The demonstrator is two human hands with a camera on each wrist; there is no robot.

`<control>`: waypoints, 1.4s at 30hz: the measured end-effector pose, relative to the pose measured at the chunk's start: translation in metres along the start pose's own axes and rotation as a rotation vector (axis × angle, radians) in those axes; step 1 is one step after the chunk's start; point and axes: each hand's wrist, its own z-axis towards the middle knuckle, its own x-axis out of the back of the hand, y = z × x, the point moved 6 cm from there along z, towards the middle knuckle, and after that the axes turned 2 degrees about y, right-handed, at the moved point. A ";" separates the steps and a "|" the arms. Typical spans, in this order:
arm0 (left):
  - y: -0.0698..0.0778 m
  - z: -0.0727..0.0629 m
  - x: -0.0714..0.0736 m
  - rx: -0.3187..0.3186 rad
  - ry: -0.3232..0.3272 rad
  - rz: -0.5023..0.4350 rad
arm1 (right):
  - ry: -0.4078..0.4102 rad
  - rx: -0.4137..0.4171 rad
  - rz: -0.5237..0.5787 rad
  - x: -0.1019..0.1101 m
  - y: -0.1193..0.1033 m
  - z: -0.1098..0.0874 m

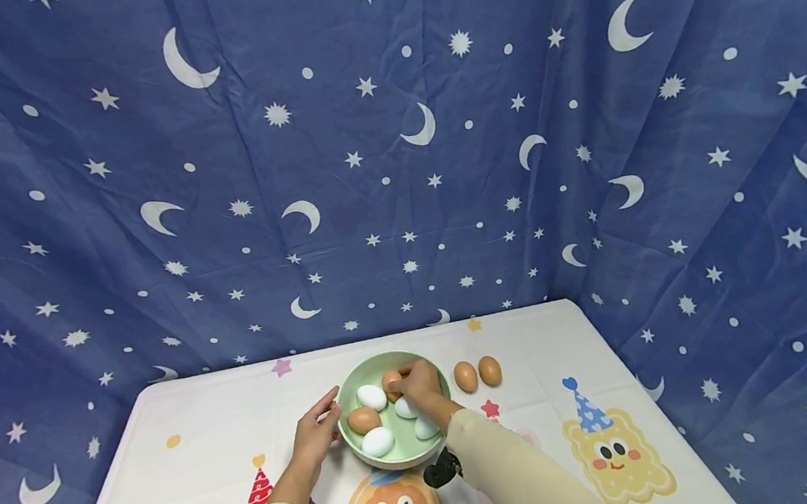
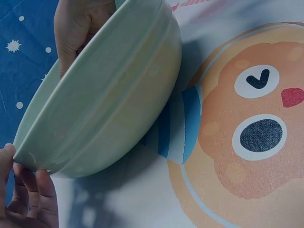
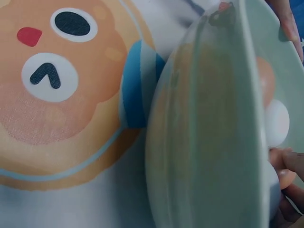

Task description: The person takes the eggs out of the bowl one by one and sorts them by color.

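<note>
A pale green bowl [image 1: 417, 455] stands on the table with several white and brown eggs inside. My left hand [image 1: 314, 437] is at the bowl's left rim, thumb on one side of the edge and fingertips [image 2: 46, 183] against the outer wall. Inside the bowl, my right hand [image 1: 421, 383] pinches a brown egg [image 1: 392, 383] between thumb and fingers. Near that egg lie a white egg [image 1: 372, 398] and another brown egg [image 1: 364, 420]. The right hand partly covers the white eggs on the bowl's right side.
Two brown eggs, a nearer-in one [image 1: 466, 376] and an outer one [image 1: 489, 371], lie on the table right of the bowl. The white tablecloth [image 1: 190, 480] carries printed cartoon figures. A blue curtain [image 1: 364, 173] with moons and stars hangs behind and beside the table.
</note>
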 end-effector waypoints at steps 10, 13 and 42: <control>-0.001 0.000 -0.001 -0.008 0.001 -0.006 | -0.035 -0.119 0.041 0.009 -0.001 -0.001; -0.001 0.000 -0.001 -0.011 -0.004 -0.002 | -0.041 -0.130 0.056 0.011 -0.001 0.000; 0.000 0.001 0.000 -0.017 0.002 0.016 | -0.416 -0.297 0.584 0.056 0.005 -0.018</control>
